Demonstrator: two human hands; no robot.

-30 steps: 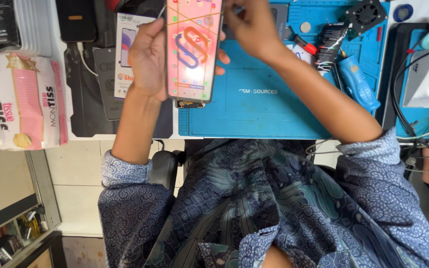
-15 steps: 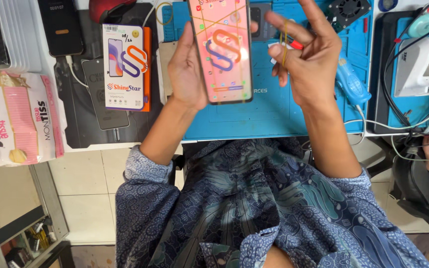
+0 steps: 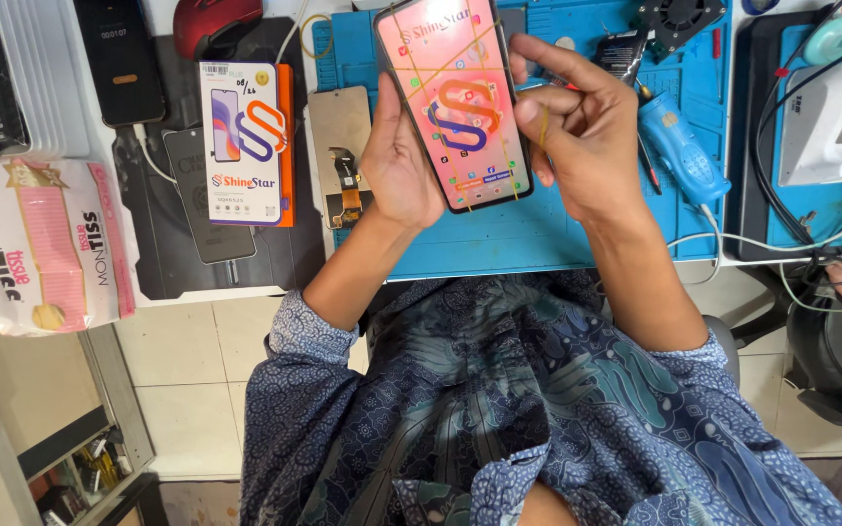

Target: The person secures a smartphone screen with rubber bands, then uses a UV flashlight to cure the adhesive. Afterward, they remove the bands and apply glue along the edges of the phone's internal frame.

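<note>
The left hand (image 3: 397,161) grips the lit phone (image 3: 455,102) above the blue mat (image 3: 499,239), near the worktop's far edge; the right hand (image 3: 582,136) has its fingers pinched on a yellow rubber band (image 3: 544,127) stretched across it. The band looks likely to snap off a corner and sting

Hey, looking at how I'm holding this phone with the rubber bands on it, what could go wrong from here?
The phone is held above the blue mat mainly by the left hand, so it might slip. The rubber band pinched by the right hand could snap back onto the lit screen.
</note>
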